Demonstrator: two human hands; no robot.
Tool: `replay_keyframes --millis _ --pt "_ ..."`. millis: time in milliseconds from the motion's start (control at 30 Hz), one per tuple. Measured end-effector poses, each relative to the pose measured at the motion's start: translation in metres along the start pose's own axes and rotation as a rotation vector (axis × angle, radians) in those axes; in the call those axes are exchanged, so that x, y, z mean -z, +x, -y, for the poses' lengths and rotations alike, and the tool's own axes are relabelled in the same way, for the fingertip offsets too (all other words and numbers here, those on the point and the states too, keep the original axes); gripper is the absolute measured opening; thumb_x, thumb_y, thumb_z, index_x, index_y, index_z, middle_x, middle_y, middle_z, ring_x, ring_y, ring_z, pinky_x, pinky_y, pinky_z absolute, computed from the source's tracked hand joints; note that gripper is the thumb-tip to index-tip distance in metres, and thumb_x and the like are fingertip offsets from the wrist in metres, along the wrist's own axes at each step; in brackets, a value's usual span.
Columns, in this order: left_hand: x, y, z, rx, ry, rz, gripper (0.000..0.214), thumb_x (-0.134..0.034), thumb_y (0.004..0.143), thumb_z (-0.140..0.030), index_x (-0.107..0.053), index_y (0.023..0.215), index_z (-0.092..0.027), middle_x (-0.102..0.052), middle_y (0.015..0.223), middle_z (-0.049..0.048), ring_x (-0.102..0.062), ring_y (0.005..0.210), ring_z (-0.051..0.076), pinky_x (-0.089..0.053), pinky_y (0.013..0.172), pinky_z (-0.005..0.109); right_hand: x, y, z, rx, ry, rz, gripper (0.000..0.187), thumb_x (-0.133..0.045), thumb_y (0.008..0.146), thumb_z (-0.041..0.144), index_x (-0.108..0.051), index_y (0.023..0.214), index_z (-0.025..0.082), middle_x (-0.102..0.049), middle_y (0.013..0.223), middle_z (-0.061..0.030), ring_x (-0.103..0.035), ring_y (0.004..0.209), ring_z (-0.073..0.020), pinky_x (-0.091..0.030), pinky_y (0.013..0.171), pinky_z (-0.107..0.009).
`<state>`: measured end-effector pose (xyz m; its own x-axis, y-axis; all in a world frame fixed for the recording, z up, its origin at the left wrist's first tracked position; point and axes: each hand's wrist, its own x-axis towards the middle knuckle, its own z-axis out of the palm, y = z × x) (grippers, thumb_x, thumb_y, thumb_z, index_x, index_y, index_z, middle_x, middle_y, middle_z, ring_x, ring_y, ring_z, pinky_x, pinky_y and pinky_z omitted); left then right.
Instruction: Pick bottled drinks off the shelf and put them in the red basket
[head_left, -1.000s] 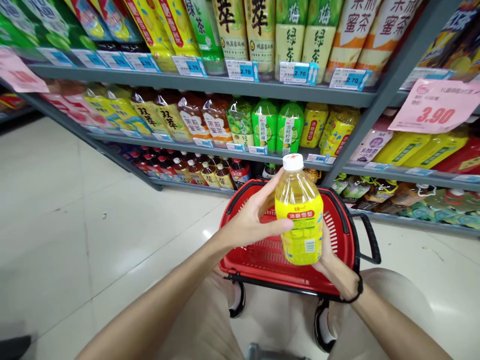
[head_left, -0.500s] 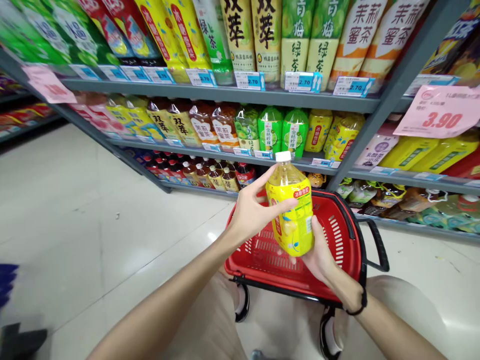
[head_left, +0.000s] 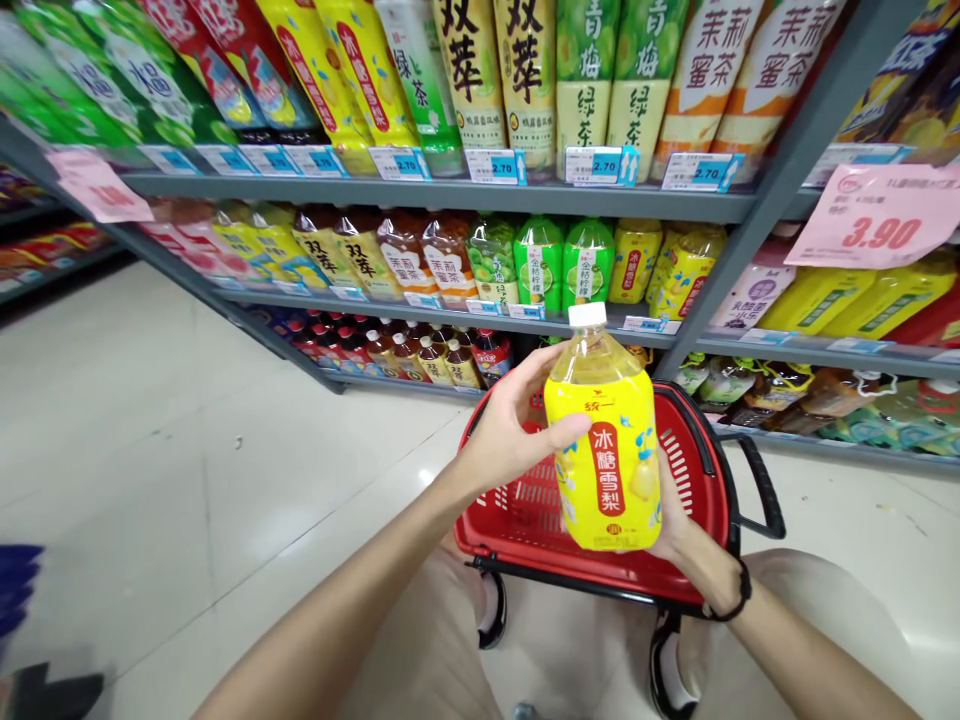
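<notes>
A clear drink bottle with a white cap and a yellow label stands nearly upright between my hands, its red panel facing me. My left hand grips it from the left, thumb across the label and the other fingers behind. From the lower right my right hand supports it; most of those fingers are hidden behind the bottle. Beneath both hands sits a red shopping basket with black rims and slotted sides, partly covered by the bottle and my arms.
Ahead, a grey shelf unit carries rows of drink bottles with price tags. Green bottles stand on its middle shelf. A pink price sign hangs at right. The basket's black handle sticks out rightward. Pale floor tiles lie left.
The bottle has been turned so its red front panel faces me, and it is nearer and slightly lower right. My right hand has slid further behind it.
</notes>
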<state>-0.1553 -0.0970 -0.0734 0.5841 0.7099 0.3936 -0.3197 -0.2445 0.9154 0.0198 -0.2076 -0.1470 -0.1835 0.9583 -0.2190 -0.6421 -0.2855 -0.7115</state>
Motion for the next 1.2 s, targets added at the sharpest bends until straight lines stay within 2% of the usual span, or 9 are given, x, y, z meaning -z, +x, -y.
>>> replay_keyframes --millis 67,133,200,333,467,633,867,1067,1200 --pt "-0.002 0.002 0.002 0.097 -0.046 0.008 0.062 -0.087 0.086 -0.050 -0.070 0.136 -0.019 -0.076 0.129 0.0143 -0.074 0.115 0.033 -0.063 0.093 0.040 -0.001 0.000 -0.002 -0.077 -0.006 0.092 0.093 -0.064 0.077 0.096 -0.075 0.131 0.022 -0.083 0.106 -0.0136 -0.074 0.071 -0.0273 -0.057 0.056 -0.036" --pt "-0.002 0.004 0.009 0.179 -0.042 -0.038 0.060 -0.085 0.084 -0.059 -0.073 0.124 -0.016 -0.079 0.116 0.0145 -0.077 0.102 0.031 -0.062 0.083 0.037 0.002 0.000 -0.006 -0.158 -0.012 0.210 0.101 -0.059 0.074 0.101 -0.074 0.128 0.017 -0.082 0.098 -0.0161 -0.060 0.048 -0.0188 -0.041 0.040 -0.027" --pt "0.000 0.006 0.018 0.255 -0.007 -0.120 0.060 -0.084 0.081 -0.067 -0.075 0.109 -0.015 -0.081 0.105 0.0145 -0.077 0.089 0.028 -0.059 0.074 0.034 0.005 0.001 -0.010 -0.214 -0.011 0.311 0.108 -0.054 0.072 0.105 -0.074 0.122 0.012 -0.081 0.089 -0.0180 -0.048 0.039 -0.0140 -0.031 0.036 -0.024" --pt "0.005 0.009 0.038 0.419 0.029 -0.289 0.064 -0.080 0.077 -0.079 -0.073 0.083 -0.015 -0.079 0.087 0.0137 -0.072 0.071 0.023 -0.056 0.067 0.033 0.007 0.002 -0.011 -0.236 0.038 0.369 0.106 -0.047 0.077 0.104 -0.072 0.111 0.007 -0.078 0.080 -0.0217 -0.058 0.045 -0.0191 -0.034 0.038 -0.024" --pt "0.010 0.009 0.052 0.489 -0.109 -0.376 0.062 -0.078 0.083 -0.073 -0.078 0.104 -0.016 -0.081 0.104 0.0141 -0.077 0.092 0.028 -0.061 0.082 0.038 -0.001 0.003 -0.003 -0.116 0.088 0.314 0.088 -0.050 0.088 0.091 -0.069 0.116 0.010 -0.080 0.091 -0.0236 -0.075 0.071 -0.0283 -0.050 0.051 -0.027" --pt "0.015 0.012 0.057 0.459 -0.307 -0.368 0.057 -0.070 0.091 -0.062 -0.072 0.130 -0.019 -0.080 0.120 0.0105 -0.073 0.115 0.030 -0.057 0.103 0.043 -0.007 0.009 0.002 0.091 0.049 0.221 0.070 -0.051 0.096 0.080 -0.068 0.124 0.018 -0.081 0.099 -0.0158 -0.078 0.082 -0.0301 -0.063 0.065 -0.040" --pt "0.021 0.017 0.045 0.452 -0.441 -0.266 0.065 -0.070 0.088 -0.069 -0.071 0.128 -0.018 -0.080 0.117 0.0095 -0.071 0.118 0.031 -0.053 0.110 0.044 0.001 0.013 0.002 0.214 -0.355 0.013 0.077 -0.068 0.086 0.083 -0.075 0.114 0.012 -0.080 0.087 -0.0148 -0.077 0.071 -0.0260 -0.065 0.061 -0.036" --pt "0.022 0.015 0.053 0.631 -0.629 -0.244 0.076 -0.067 0.087 -0.081 -0.072 0.126 -0.016 -0.080 0.116 0.0151 -0.072 0.119 0.035 -0.055 0.106 0.048 0.004 0.013 -0.001 0.352 -0.375 -0.217 0.075 -0.086 0.078 0.069 -0.066 0.128 0.016 -0.077 0.120 -0.0166 -0.078 0.084 -0.0259 -0.062 0.050 -0.030" --pt "0.012 0.013 0.065 0.577 -0.641 -0.309 0.068 -0.073 0.087 -0.074 -0.072 0.125 -0.018 -0.080 0.117 0.0135 -0.073 0.118 0.033 -0.057 0.104 0.045 0.008 0.010 -0.002 0.432 -0.497 -0.255 0.060 -0.088 0.085 0.052 -0.068 0.132 0.021 -0.078 0.123 -0.0124 -0.077 0.090 -0.0238 -0.064 0.066 -0.032"
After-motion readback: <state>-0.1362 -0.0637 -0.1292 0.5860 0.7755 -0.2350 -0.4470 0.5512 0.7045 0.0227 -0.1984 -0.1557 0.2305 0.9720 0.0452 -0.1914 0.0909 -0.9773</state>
